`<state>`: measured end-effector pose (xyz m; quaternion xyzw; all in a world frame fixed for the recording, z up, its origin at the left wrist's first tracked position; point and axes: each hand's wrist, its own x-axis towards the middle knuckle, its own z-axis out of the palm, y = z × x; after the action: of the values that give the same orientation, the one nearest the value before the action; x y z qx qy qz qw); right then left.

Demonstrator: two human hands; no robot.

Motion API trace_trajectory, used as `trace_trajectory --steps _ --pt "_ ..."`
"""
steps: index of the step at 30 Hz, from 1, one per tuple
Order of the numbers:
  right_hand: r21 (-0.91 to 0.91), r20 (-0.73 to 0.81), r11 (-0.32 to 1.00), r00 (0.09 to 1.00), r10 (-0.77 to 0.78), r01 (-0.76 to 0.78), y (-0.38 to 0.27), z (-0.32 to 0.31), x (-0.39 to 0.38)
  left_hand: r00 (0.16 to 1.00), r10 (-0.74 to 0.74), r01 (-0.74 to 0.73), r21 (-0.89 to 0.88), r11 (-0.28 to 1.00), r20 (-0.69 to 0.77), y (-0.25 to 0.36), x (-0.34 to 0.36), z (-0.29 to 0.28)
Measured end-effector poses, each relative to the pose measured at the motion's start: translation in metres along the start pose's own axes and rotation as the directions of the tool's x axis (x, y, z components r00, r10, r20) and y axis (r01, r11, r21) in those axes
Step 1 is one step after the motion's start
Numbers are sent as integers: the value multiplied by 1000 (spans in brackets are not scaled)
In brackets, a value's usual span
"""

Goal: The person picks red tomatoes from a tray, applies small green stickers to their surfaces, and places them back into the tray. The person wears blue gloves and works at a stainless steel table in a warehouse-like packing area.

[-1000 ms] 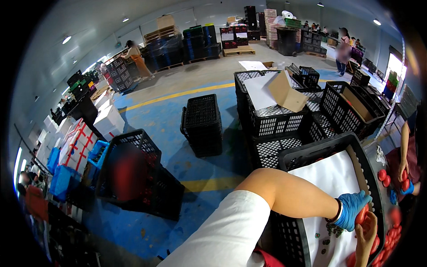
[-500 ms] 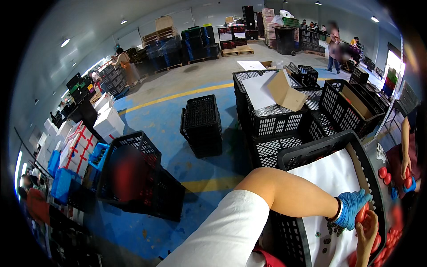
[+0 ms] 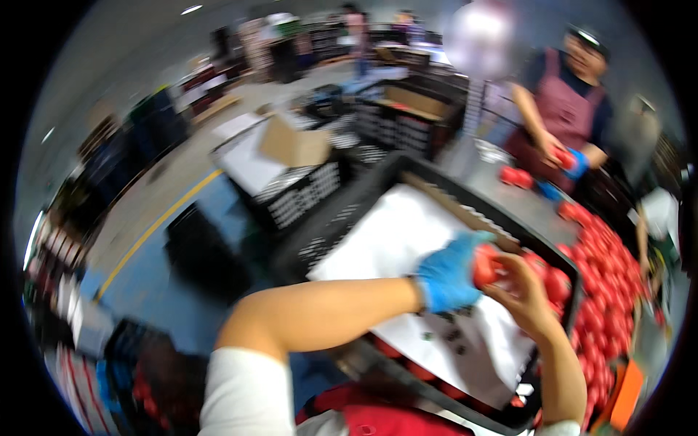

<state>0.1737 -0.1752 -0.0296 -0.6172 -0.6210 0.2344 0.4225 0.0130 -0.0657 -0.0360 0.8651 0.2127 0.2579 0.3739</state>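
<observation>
My left hand (image 3: 449, 275), in a blue glove, is closed around a red tomato (image 3: 485, 264). My bare right hand (image 3: 527, 296) meets it from the right, its fingertips and thumb on the same tomato. Both hands are above a black plastic crate (image 3: 542, 252) lined with a white sheet (image 3: 392, 232). Several red tomatoes (image 3: 558, 284) sit in the crate beside my right hand. Small dark green bits (image 3: 454, 336), perhaps stems, lie on the sheet below my wrists. Part of the held tomato is hidden by my fingers.
A big heap of tomatoes (image 3: 607, 298) covers the table to the right of the crate. Across the table a co-worker (image 3: 560, 109) in an apron handles a tomato. Further black crates (image 3: 396, 120) and a cardboard piece (image 3: 294, 142) stand behind. An orange object (image 3: 625, 396) is at lower right.
The view has swung to the right, bringing the tomato heap and the co-worker further in. Both hands are still together on a tomato; my right arm shows more fully now.
</observation>
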Motion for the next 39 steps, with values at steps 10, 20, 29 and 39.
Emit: trace_trajectory --steps 10,20,29,39 --pt "-29 43 999 999 33 -32 -20 -11 -3 997 71 -68 77 995 -28 3 -3 1" --pt "265 2 960 995 95 -92 -6 -13 6 855 -420 508 -652 563 304 -4 9 -6" --pt "158 74 987 997 28 -39 -11 -7 2 779 -415 604 -739 298 470 21 15 -11" --pt "-106 -72 990 992 -100 92 -13 -1 -2 833 -314 525 -829 193 455 8 10 -11"
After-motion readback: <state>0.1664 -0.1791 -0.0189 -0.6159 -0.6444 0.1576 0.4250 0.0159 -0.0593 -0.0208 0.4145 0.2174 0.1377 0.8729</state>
